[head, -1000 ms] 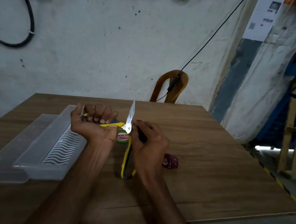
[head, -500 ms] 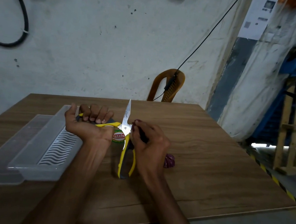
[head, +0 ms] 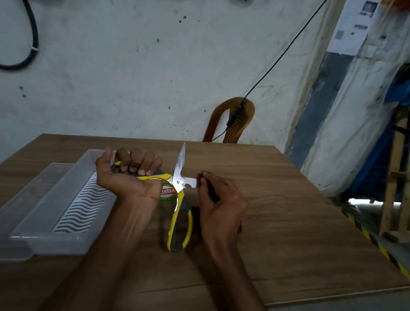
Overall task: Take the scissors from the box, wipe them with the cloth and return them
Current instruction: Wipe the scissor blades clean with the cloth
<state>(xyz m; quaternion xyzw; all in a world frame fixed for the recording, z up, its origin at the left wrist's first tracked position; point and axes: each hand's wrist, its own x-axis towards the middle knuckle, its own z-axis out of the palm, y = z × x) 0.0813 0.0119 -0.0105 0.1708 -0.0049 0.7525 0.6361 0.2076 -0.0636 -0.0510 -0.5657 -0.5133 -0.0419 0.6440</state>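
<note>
The left hand (head: 127,179) grips one yellow handle of the opened scissors (head: 178,183) above the table (head: 293,232), beside the clear box (head: 67,205); the right hand (head: 218,204) pinches the dark cloth (head: 211,191) on one blade; it should wipe away from the edge, slowly.

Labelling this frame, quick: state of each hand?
Left hand: grips one scissors handle.
Right hand: pinches the dark cloth on one blade.
</note>
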